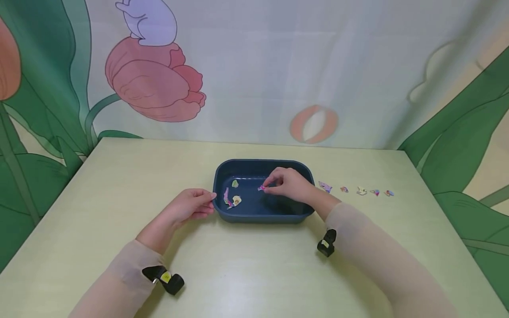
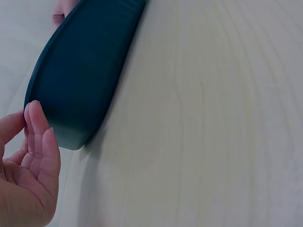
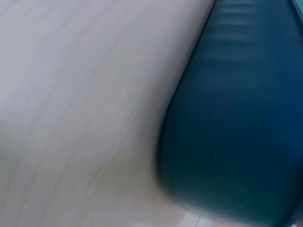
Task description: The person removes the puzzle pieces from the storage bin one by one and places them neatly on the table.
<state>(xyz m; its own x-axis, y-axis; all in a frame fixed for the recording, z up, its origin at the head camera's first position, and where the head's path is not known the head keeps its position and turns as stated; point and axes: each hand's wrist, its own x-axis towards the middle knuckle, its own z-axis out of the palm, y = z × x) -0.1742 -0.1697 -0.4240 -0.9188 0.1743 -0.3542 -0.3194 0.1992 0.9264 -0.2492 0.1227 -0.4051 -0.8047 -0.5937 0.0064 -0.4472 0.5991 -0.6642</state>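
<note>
A dark blue tray (image 1: 254, 219) stands on the table, with a green sticker (image 1: 235, 183), a long purple piece (image 1: 227, 197) and a cream-and-brown piece (image 1: 236, 200) lying in its left part. My left hand (image 1: 190, 205) pinches the tray's left rim between thumb and fingers; in the left wrist view the hand (image 2: 33, 165) is at the tray's edge (image 2: 71, 137). Over the tray's middle, my right hand (image 1: 292, 184) pinches a small pink-purple piece (image 1: 261, 188) by its fingertips. The right wrist view shows mainly the tray's outer wall (image 3: 227, 132).
Right of the tray lies a row of several small pieces, from a purple one (image 1: 325, 186) to a colourful one (image 1: 389, 193). A printed curtain (image 1: 254, 79) hangs behind the table (image 1: 254, 265).
</note>
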